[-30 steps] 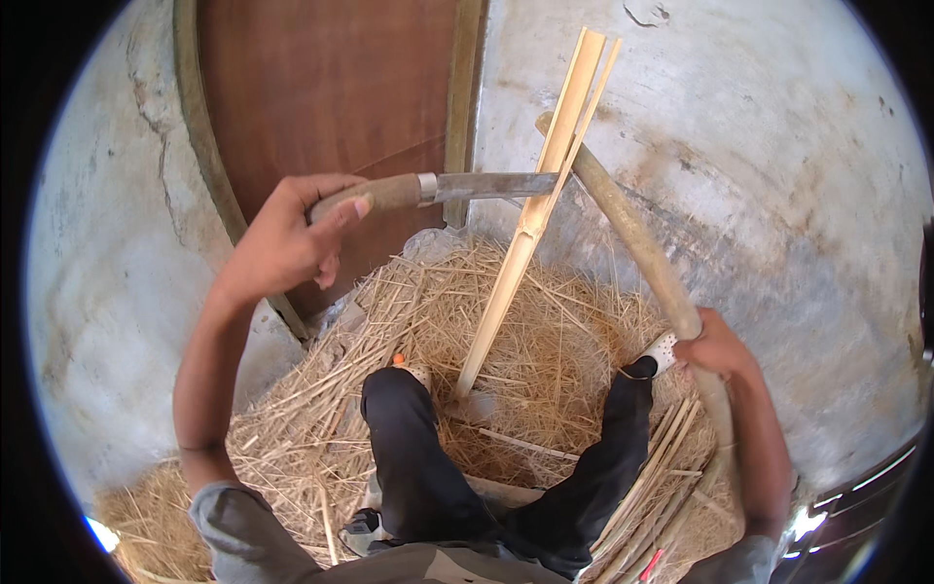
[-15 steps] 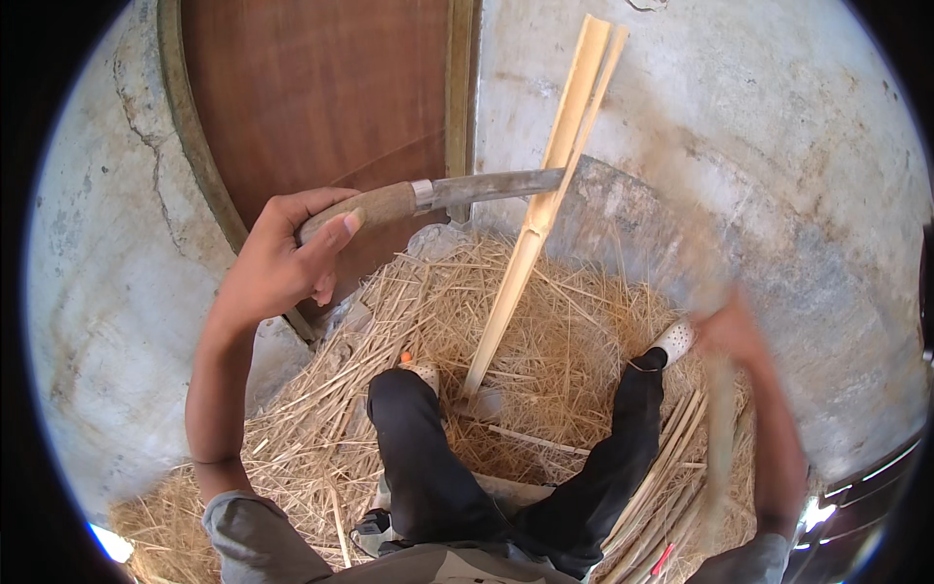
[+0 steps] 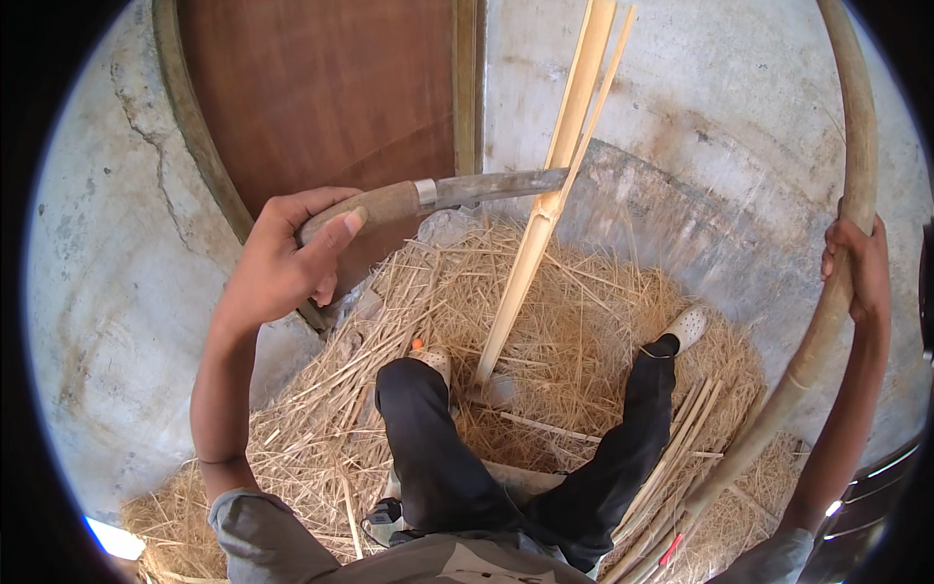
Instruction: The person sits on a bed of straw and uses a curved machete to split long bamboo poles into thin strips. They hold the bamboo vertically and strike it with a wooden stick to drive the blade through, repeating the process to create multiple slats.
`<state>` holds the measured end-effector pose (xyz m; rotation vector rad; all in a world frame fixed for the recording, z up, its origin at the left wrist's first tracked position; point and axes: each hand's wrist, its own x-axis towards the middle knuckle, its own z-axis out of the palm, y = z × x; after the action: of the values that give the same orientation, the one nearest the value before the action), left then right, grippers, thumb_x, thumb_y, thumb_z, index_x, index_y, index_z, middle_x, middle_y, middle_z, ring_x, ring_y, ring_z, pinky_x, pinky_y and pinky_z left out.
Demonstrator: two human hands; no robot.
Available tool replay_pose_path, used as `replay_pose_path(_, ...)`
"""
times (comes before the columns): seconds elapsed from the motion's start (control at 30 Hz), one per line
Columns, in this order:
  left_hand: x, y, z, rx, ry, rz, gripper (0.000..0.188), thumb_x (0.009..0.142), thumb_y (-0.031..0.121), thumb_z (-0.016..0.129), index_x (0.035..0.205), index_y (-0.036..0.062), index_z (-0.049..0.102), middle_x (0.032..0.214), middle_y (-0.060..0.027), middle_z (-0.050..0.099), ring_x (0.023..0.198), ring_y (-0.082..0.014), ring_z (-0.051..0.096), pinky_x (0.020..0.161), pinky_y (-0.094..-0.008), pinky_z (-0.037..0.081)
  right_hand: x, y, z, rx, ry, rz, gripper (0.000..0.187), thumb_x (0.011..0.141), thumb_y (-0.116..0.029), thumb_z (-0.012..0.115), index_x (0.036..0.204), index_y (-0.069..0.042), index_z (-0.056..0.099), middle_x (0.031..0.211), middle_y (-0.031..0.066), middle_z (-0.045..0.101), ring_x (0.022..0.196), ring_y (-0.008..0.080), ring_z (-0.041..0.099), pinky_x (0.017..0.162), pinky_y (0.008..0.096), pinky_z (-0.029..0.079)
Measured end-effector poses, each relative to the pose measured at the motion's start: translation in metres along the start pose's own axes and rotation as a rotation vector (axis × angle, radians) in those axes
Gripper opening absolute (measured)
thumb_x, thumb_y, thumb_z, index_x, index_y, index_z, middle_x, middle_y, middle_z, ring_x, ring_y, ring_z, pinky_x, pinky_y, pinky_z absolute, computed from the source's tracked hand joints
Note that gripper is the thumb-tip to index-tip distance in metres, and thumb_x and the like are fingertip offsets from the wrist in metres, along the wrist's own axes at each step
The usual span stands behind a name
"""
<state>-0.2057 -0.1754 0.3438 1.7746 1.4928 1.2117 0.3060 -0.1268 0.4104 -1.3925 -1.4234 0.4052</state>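
Observation:
My left hand (image 3: 282, 255) is closed round the wooden handle of a long knife (image 3: 496, 186), held level with its blade pointing right. The blade's tip end is in the split of a bamboo piece (image 3: 523, 273), which stands tilted, its foot down in the straw. Above the blade a thin strip (image 3: 601, 92) stands apart from the wider part; below it, the piece is in one. Over on the right, my right hand (image 3: 864, 268) grips a long, thick pole (image 3: 808, 360), probably bamboo. Raised steeply, the pole runs from beside my right leg up past the top edge.
Straw and shavings (image 3: 584, 311) cover the ground between and around my legs. Several split strips (image 3: 681, 428) lie by my right leg, near a small red object (image 3: 670, 550). A brown door (image 3: 321, 97) and a stained wall (image 3: 700, 78) stand close ahead.
My right hand has swung up and outward from low beside my right foot, raising the pole. The knife stays at the split in the bamboo, with my left hand nearly still.

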Motion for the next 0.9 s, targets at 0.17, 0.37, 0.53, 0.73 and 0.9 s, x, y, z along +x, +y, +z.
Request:
replay_pose_path(0.17, 0.005, -0.001, 0.001, -0.02, -0.042, 0.013, 0.034, 0.098, 0.022, 0.061, 0.115, -0.0074, 0.063, 0.055, 0.0014, 0.053, 0.045, -0.005, 0.05, 0.043, -0.0231, 0.039, -0.062, 0.12, 0.087, -0.564, -0.34, 0.376, 0.062, 0.077, -0.017, 0.069, 0.129, 0.004, 0.042, 0.084, 0.0156, 0.067, 0.064, 0.0253, 0.068, 0.061, 0.0418, 0.056)
replay_pose_path(0.37, 0.003, 0.001, 0.001, -0.002, -0.059, 0.012, 0.035, 0.099, 0.025, 0.06, 0.116, -0.0063, 0.064, 0.055, 0.001, 0.053, 0.044, -0.0047, 0.049, 0.043, -0.0229, 0.039, -0.066, 0.1, 0.078, -0.153, -0.567, 0.489, 0.069, 0.07, 0.0, 0.068, 0.131, 0.005, 0.036, 0.085, 0.0168, 0.062, 0.059, 0.0231, 0.064, 0.042, 0.037, 0.053)
replay_pose_path(0.53, 0.003, -0.003, 0.0, 0.014, -0.032, 0.022, 0.037, 0.099, 0.026, 0.061, 0.116, -0.007, 0.064, 0.057, 0.0007, 0.054, 0.045, -0.0048, 0.049, 0.043, -0.0228, 0.04, -0.027, 0.026, 0.015, -0.202, -0.002, 0.247, 0.059, 0.078, -0.006, 0.063, 0.129, 0.009, 0.038, 0.085, 0.0146, 0.062, 0.055, 0.0179, 0.059, 0.047, 0.0319, 0.051)
replay_pose_path(0.73, 0.005, -0.009, 0.0, 0.032, -0.047, 0.026, 0.04, 0.1, 0.026, 0.058, 0.121, -0.0081, 0.061, 0.052, -0.0007, 0.051, 0.043, -0.0075, 0.05, 0.042, -0.0247, 0.042, -0.023, 0.073, 0.048, -0.222, 0.004, 0.25, 0.065, 0.082, -0.016, 0.063, 0.134, 0.012, 0.037, 0.08, 0.0148, 0.063, 0.056, 0.021, 0.062, 0.054, 0.0341, 0.055)
replay_pose_path(0.9, 0.006, -0.008, 0.003, 0.026, -0.08, -0.02, 0.036, 0.098, 0.023, 0.062, 0.118, -0.0079, 0.063, 0.06, 0.0006, 0.055, 0.046, -0.0045, 0.049, 0.044, -0.0223, 0.04, -0.075, 0.107, 0.135, -0.185, -0.622, 0.545, 0.056, 0.075, -0.004, 0.068, 0.125, 0.009, 0.048, 0.07, 0.014, 0.063, 0.049, 0.0223, 0.061, 0.048, 0.0365, 0.052)
